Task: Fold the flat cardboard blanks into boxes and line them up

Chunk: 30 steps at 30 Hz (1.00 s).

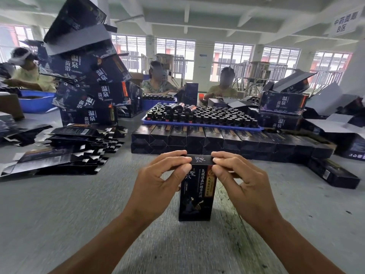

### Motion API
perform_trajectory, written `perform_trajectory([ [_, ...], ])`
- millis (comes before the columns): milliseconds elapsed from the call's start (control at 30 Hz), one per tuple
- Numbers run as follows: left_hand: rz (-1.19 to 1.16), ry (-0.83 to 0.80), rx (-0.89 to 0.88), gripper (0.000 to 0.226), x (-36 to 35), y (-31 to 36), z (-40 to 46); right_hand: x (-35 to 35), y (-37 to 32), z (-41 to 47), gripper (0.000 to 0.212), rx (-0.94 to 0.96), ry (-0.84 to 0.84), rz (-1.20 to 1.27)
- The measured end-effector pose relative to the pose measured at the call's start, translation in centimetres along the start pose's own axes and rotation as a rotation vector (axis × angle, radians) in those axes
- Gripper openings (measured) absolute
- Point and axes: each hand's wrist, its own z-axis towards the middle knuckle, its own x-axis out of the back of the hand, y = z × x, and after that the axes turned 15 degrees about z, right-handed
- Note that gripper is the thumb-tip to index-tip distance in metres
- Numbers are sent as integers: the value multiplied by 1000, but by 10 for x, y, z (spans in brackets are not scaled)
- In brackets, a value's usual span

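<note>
box (pixel 195 194) upright, dark printed card, hands (pixel 199 175) pinching top flap

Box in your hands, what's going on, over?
Both hands, left hand and right hand, pinch the top flap. Box upright on table. Path to box row open.

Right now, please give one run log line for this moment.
hands: left, right pinch top flap | box: upright on table | row of boxes: behind

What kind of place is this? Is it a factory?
Probably yes, a packing workshop. Folded dark boxes sit in rows, flat blanks lie piled on the left, a blue tray holds many small bottles, and both hands are closing a box.
</note>
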Motion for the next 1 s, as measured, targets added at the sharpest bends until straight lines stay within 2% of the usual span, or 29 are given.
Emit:
perform_trajectory([
  [100, 81, -106, -3, 37, 2, -4, -2, -2, 2, -4, 32, -153, -35, 26],
  [167, 111, -195, 26, 52, 3, -6, -5, -3, 7, -9, 51, -269, -124, -42],
  [233, 147, -185, 69, 60, 4, -9, -5, -4, 11, -13, 70, -365, -204, -91],
  [300, 138, -134, 103, 59, 5, -12, -3, -7, 12, -13, 69, -400, -236, -103],
  [400, 103, -39, 211, 55, 2, -23, 1, -15, 3, -13, 50, -434, -336, -160],
  [500, -46, 46, 382, 46, -3, -32, 2, -25, -5, -19, 64, -376, -481, -322],
  [567, -174, 36, 485, 40, -6, -34, 1, -29, -5, -21, 73, -363, -505, -394],
  [667, -193, -33, 552, 40, -13, -37, -1, -28, -1, -24, 65, -392, -487, -428],
  [800, -138, -146, 512, 40, -21, -31, -5, -13, 8, -15, 56, -441, -408, -433],
  [1000, 12, -217, 515, 63, -24, -41, 0, 71, 42, 22, 47, -679, 48, -381],
])
